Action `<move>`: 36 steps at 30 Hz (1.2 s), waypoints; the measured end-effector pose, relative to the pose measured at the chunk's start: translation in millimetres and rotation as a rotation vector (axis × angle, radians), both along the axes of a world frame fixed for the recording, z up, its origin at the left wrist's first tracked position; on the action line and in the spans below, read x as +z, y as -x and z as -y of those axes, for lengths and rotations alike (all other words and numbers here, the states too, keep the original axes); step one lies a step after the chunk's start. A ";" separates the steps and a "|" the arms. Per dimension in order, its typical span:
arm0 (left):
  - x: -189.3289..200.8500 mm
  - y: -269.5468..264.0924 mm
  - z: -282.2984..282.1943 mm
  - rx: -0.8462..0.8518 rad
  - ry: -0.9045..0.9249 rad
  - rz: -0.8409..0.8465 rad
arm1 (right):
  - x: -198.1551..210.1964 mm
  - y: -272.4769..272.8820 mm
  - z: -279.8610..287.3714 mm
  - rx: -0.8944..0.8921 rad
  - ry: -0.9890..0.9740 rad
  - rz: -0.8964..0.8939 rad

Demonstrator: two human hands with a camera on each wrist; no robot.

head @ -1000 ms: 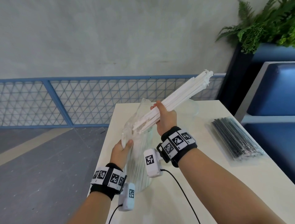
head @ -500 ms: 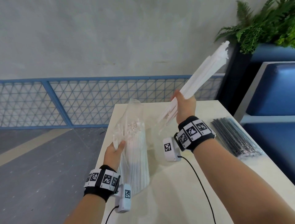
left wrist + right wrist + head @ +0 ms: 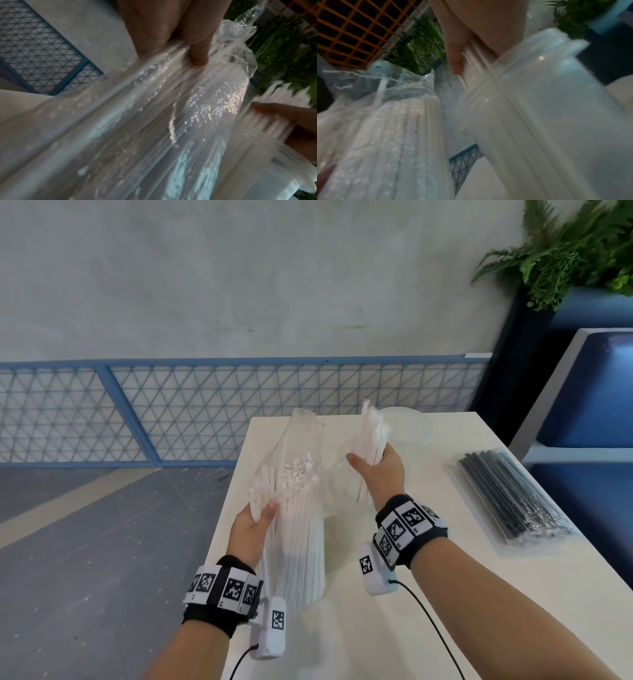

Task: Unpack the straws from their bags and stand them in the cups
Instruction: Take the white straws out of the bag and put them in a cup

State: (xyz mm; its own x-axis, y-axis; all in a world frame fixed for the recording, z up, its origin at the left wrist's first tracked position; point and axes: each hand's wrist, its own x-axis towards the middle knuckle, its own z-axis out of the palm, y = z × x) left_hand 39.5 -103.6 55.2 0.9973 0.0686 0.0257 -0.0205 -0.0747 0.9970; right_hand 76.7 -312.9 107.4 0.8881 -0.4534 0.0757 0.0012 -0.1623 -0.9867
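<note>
The right hand (image 3: 378, 470) is bringing its bundle (image 3: 371, 440) down: half a second ago it was raised high at 1 o'clock, pointing at the plant (image 3: 575, 251); now it is standing nearly upright with its lower ends going into the near cup (image 3: 339, 484) (seating not confirmed, rim blurred). Judgement: the first batch is being stood. Fingers are curling tight round the bundle. The left hand (image 3: 251, 525) is pinching the bag (image 3: 294, 508) at its 9 o'clock edge, holding it upright on the table (image 3: 376, 628); more white straws are remaining inside. A second cup (image 3: 407, 426) is standing at 12 o'clock, the black pack (image 3: 510, 498) lying at 3 o'clock.
</note>
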 end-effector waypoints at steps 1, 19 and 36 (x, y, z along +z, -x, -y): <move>0.0 0.2 -0.1 -0.003 0.001 0.005 | 3.8 1.7 -1.8 0.004 0.012 0.034; 2.5 6.6 -12.4 -0.203 0.204 0.029 | 16.1 56.1 -71.4 0.468 0.283 -0.143; 6.0 -1.8 -4.2 -0.105 0.133 -0.025 | 31.9 49.6 -56.6 0.393 0.982 0.322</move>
